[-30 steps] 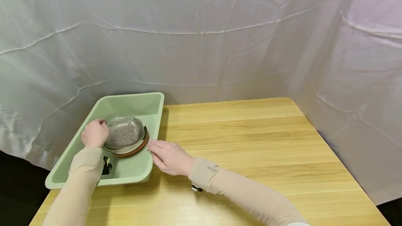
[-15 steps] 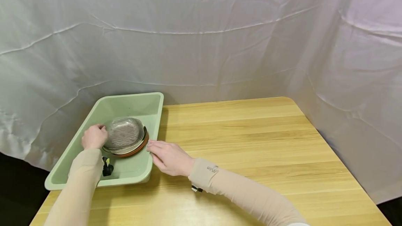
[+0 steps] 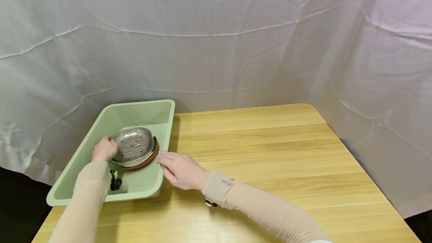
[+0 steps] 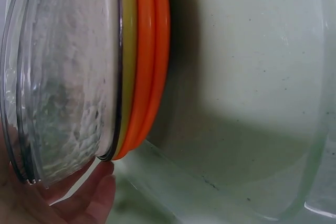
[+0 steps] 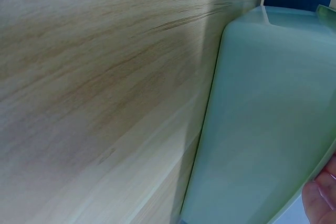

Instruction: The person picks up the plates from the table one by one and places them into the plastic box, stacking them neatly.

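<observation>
My left hand (image 3: 105,149) is inside a light green basin (image 3: 150,186), at the left edge of a stack of dishes. Clear textured glass bowls (image 3: 133,143) top the stack, and in the left wrist view fingers (image 4: 100,187) curl about their rims. Beneath the glass, the left wrist view shows a white dish (image 4: 109,66) with a dark rim, a yellow one (image 4: 127,66) and orange plates (image 4: 149,61). My right hand (image 3: 182,170) grips the basin's right rim; its fingertips (image 5: 317,198) show at the rim in the right wrist view.
The basin stands at the left end of a wooden table (image 3: 263,149). Grey cloth (image 3: 216,55) hangs behind and to the right. A black camera mount (image 3: 116,182) under my left wrist hangs inside the basin.
My left hand has moved slightly down and right, and the glass bowls sit a little lower on the stack. My right hand stays on the basin rim.
</observation>
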{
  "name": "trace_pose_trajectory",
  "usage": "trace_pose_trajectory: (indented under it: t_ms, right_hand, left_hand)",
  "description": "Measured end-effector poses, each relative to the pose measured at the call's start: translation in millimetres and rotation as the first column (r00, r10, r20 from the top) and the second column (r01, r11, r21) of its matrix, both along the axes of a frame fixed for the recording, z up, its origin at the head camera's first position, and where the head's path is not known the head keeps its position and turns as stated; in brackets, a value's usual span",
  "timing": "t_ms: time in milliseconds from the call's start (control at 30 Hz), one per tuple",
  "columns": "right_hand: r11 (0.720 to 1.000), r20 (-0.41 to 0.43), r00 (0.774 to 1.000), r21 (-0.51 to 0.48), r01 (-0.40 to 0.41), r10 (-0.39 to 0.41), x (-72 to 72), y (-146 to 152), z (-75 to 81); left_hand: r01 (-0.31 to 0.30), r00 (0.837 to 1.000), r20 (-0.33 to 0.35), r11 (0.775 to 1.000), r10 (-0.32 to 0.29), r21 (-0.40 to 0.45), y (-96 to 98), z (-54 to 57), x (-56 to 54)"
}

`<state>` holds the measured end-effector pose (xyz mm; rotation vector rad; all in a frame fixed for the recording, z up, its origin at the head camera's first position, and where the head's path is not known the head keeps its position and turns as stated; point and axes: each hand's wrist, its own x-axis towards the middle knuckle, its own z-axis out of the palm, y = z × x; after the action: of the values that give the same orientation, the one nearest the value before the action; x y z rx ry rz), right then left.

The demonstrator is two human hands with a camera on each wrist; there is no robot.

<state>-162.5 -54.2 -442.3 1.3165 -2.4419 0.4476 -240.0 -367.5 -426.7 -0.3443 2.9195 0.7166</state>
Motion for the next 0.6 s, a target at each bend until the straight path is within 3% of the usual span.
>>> trace_pose_trajectory:
  t_ms: [200, 600]
  right_hand:
    - [1.000, -0.009, 1.000, -0.010, -0.004, 0.003, 0.6, 0.2, 0.3]
    - [1.000, -0.003, 1.000, -0.018, -0.005, 0.005, 0.5, 1.5, 1.0]
  left_hand:
    - [0.024, 0.998, 0.050, 0.999, -0.025, 0.024, -0.9, 1.0, -0.4]
    - [0.068, 0.996, 0.057, 0.996, -0.072, 0.065, -0.4, 3.9, -0.2]
